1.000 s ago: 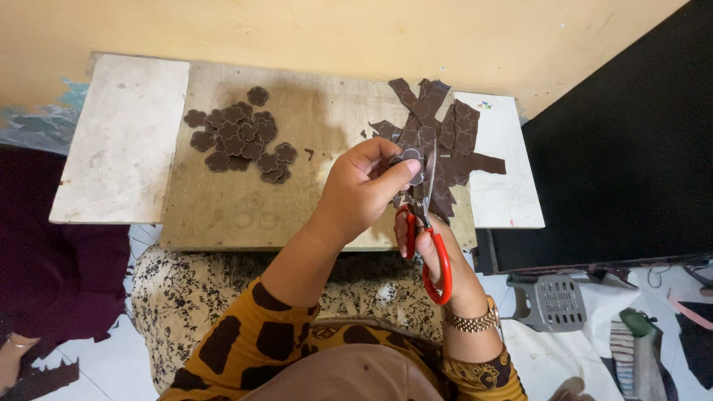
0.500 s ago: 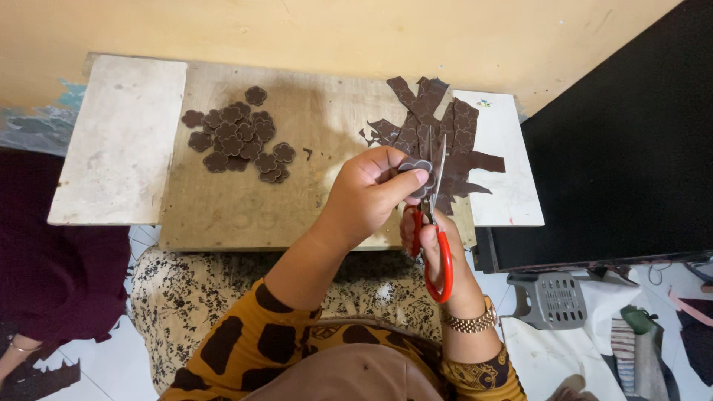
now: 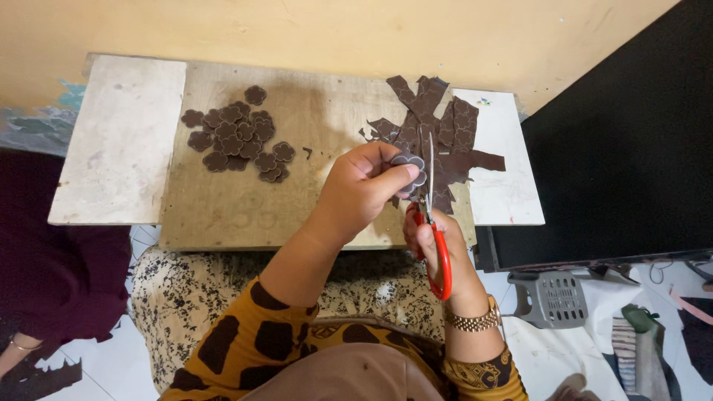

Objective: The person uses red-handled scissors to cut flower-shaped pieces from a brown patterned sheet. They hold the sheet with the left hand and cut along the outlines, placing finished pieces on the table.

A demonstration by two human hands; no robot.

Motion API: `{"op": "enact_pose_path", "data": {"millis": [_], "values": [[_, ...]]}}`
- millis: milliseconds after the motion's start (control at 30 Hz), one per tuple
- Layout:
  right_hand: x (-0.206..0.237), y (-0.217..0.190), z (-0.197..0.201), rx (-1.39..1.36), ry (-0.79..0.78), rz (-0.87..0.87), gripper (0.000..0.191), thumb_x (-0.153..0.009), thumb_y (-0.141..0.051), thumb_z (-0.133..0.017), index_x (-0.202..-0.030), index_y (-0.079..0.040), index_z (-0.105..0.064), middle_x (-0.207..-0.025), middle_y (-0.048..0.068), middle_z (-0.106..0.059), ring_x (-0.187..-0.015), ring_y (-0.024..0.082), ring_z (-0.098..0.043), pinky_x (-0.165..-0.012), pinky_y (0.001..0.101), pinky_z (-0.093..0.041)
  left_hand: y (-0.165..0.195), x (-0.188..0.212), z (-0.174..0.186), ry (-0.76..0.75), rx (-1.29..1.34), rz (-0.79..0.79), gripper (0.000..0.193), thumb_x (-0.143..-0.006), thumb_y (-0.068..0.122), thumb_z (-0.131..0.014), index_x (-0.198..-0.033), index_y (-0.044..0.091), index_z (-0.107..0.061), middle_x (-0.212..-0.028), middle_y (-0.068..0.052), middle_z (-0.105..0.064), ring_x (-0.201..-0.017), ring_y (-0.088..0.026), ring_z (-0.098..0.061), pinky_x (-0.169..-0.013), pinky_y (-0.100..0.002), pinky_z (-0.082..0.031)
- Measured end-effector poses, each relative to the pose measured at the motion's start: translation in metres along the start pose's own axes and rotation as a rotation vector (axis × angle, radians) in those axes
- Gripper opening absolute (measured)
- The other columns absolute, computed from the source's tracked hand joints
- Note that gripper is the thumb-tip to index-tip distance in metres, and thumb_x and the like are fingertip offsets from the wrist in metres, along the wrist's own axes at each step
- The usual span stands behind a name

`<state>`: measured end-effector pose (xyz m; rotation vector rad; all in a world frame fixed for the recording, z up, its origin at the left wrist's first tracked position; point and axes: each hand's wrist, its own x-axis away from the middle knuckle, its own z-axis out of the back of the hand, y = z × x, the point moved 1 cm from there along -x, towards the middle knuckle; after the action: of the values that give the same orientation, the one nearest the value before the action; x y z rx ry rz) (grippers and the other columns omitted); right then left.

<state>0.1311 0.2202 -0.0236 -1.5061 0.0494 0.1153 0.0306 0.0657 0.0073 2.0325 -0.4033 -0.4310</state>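
Note:
My left hand (image 3: 364, 189) pinches a small dark brown flower-shaped cutout (image 3: 411, 165) between thumb and fingers, above the front right part of the wooden board (image 3: 245, 204). My right hand (image 3: 438, 249) grips red-handled scissors (image 3: 437, 241), their blades pointing up and touching the cutout's right edge. A heap of dark brown scrap strips (image 3: 445, 134) lies just behind both hands. A pile of several finished flower cutouts (image 3: 238, 141) rests on the board to the left.
White slabs (image 3: 119, 141) flank the wooden board on a low table by a yellow wall. A black panel (image 3: 616, 148) stands at right, a grey plastic basket (image 3: 553, 297) below it. Another person's dark sleeve and hand (image 3: 22, 345) show at lower left.
The scissors have turned more upright against the cutout, and my left hand has rotated the piece slightly. The piles on the board lie as before.

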Motion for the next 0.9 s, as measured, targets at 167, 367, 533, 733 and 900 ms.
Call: {"op": "enact_pose_path", "data": {"millis": [167, 367, 533, 733, 900], "values": [[-0.003, 0.011, 0.002, 0.027, -0.005, -0.031, 0.061, -0.096, -0.069, -0.056, -0.082, -0.009, -0.052, -0.069, -0.004, -0.042, -0.059, 0.008, -0.039, -0.052, 0.024, -0.031, -0.002, -0.004, 0.007, 0.038, -0.026, 0.02, 0.007, -0.093, 0.008, -0.071, -0.094, 0.002, -0.068, -0.085, -0.002, -0.07, -0.077, -0.008, -0.064, -0.07, -0.024, -0.054], [-0.011, 0.042, 0.006, -0.074, -0.005, -0.116, 0.06, -0.097, -0.067, -0.055, -0.079, -0.009, -0.051, -0.062, -0.003, -0.042, -0.048, 0.009, -0.039, -0.043, 0.0241, -0.03, -0.01, -0.01, 0.018, 0.095, -0.077, 0.129, 0.007, -0.092, 0.011, -0.069, -0.095, 0.005, -0.067, -0.086, -0.002, -0.07, -0.077, -0.008, -0.067, -0.065, -0.024, -0.051], [-0.031, 0.073, 0.002, -0.083, 0.051, -0.221, 0.055, -0.095, -0.065, -0.054, -0.086, -0.01, -0.054, -0.068, -0.002, -0.048, -0.054, 0.009, -0.045, -0.048, 0.0245, -0.038, -0.018, -0.019, 0.03, 0.159, -0.137, 0.077, 0.012, -0.089, 0.011, -0.067, -0.099, 0.004, -0.066, -0.092, -0.003, -0.073, -0.082, -0.01, -0.072, -0.068, -0.026, -0.052], [-0.025, 0.067, -0.001, 0.029, 0.09, -0.207, 0.06, -0.095, -0.066, -0.054, -0.092, -0.006, -0.056, -0.074, 0.001, -0.055, -0.062, 0.013, -0.053, -0.055, 0.0272, -0.044, -0.02, -0.014, 0.034, 0.129, -0.154, 0.043, 0.02, -0.091, 0.013, -0.071, -0.103, -0.001, -0.072, -0.092, -0.003, -0.073, -0.083, -0.009, -0.064, -0.077, -0.025, -0.053], [-0.01, 0.03, -0.001, -0.057, -0.021, -0.075, 0.064, -0.095, -0.07, -0.053, -0.104, -0.007, -0.057, -0.083, 0.001, -0.055, -0.075, 0.012, -0.055, -0.067, 0.0275, -0.047, -0.001, -0.01, 0.019, 0.092, -0.199, 0.036, 0.024, -0.093, 0.023, -0.072, -0.101, 0.0, -0.072, -0.087, -0.002, -0.072, -0.079, -0.009, -0.065, -0.075, -0.025, -0.054]]}}
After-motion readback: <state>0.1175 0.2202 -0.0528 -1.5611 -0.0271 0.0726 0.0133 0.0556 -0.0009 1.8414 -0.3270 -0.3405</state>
